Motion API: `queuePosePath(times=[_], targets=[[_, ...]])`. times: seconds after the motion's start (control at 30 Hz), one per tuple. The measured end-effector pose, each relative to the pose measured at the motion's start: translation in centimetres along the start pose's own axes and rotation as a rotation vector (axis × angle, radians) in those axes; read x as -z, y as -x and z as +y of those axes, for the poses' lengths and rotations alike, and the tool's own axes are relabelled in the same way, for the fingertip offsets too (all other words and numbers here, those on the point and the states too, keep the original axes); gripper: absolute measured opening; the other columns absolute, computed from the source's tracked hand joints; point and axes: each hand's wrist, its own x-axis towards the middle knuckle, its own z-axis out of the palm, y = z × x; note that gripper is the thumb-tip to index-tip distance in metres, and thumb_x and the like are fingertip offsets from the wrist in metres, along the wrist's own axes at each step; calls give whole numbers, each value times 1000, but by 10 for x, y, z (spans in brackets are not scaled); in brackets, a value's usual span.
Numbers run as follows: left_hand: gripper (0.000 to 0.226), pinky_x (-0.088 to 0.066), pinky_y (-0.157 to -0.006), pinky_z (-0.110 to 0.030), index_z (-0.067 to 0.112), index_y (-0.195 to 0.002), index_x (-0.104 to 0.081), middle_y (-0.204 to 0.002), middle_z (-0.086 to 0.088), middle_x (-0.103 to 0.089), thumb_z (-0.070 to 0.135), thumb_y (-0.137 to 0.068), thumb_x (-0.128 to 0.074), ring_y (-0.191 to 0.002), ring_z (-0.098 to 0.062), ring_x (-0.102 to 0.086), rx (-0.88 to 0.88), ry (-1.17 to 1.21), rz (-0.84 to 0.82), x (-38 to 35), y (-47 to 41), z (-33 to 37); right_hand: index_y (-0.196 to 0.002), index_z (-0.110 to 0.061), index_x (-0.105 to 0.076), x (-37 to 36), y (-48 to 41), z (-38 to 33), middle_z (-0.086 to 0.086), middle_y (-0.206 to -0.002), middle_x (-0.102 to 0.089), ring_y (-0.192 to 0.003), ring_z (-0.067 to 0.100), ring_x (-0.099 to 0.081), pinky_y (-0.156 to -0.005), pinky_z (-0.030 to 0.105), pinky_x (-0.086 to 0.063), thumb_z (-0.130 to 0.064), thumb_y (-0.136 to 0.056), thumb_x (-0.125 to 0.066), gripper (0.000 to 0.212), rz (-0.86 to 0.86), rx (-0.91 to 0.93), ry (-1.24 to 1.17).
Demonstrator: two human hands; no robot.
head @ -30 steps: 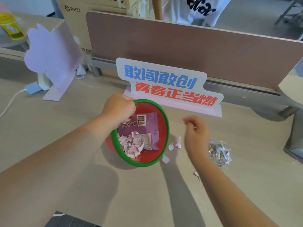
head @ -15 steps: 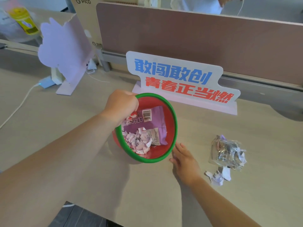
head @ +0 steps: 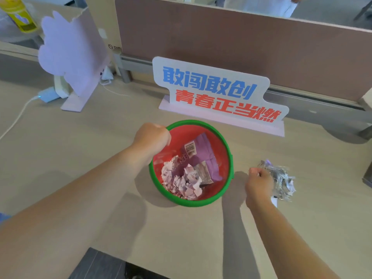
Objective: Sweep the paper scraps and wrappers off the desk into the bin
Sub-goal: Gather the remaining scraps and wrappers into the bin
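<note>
A red bin with a green rim [head: 191,122] sits tilted toward me in the middle of the desk. My left hand [head: 152,137] grips its rim at the upper left. Inside lie a purple wrapper [head: 203,150] and a heap of pale paper scraps [head: 181,182]. To the right of the bin, a crumpled clear wrapper [head: 281,178] lies on the desk. My right hand [head: 258,184] has its fingers curled on the wrapper's left edge. A white scrap [head: 274,201] peeks out just below that hand.
A white sign with blue and red characters [head: 217,93] stands behind the bin, in front of a brown partition [head: 241,43]. A pale purple card stand [head: 74,57], a blue charger with a white cable [head: 47,94] and a yellow bottle [head: 18,15] are at the far left. The desk's front edge [head: 112,254] is close below.
My right hand lifted off the desk beside the bin and moved right onto the clear wrapper, closing its fingers. The loose scraps by the bin are gone. My left hand kept hold of the rim.
</note>
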Motion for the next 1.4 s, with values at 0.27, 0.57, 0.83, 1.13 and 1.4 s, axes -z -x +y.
queuePosePath(times=[0.27, 0.57, 0.83, 1.13, 1.4], targets=[[25, -33, -53, -30, 11, -50, -50, -50, -4, -44, -6, -67, -59, -52, -24, -39, -113, -75, -98, -9, 12, 26, -79, -30, -57, 5, 74, -109, -15, -76, -56, -71, -3, -51, -66, 12, -39, -19, -87, -54, 14, -296, 612, 29], [27, -42, -61, -28, -1, -88, -76, -79, -18, -71, -2, -71, -56, -68, -23, -54, -276, -174, -118, -42, 25, 53, -94, -20, -64, 63, 49, -34, -10, -97, -59, -99, 10, -55, -89, 25, -42, -19, -80, -65, 14, 2, 592, 73], [21, -50, -68, -36, 13, -73, -73, -72, -4, -67, -1, -75, -57, -68, -21, -53, -296, -131, -127, -79, 39, 69, -137, -30, -33, 109, 20, 70, 12, -145, -20, -132, 25, -21, -103, 40, -34, -50, -59, -79, 92, -45, 398, 534], [26, -46, -67, -31, 19, -65, -66, -66, 0, -61, -3, -75, -56, -63, -18, -52, -244, -114, -96, -85, 41, 67, -139, -31, -27, 85, -18, 66, 25, -148, -23, -137, 49, -17, -106, 63, -21, -83, -49, -49, 107, -18, 611, 851], [19, -37, -53, -25, 11, -63, -61, -59, 0, -57, -2, -75, -55, -55, -19, -49, -195, -117, -26, -70, 32, 57, -134, -37, -35, 64, -39, 92, 11, -148, -29, -137, 34, -17, -113, 50, -14, -78, -72, -34, 75, -140, 514, 1008]])
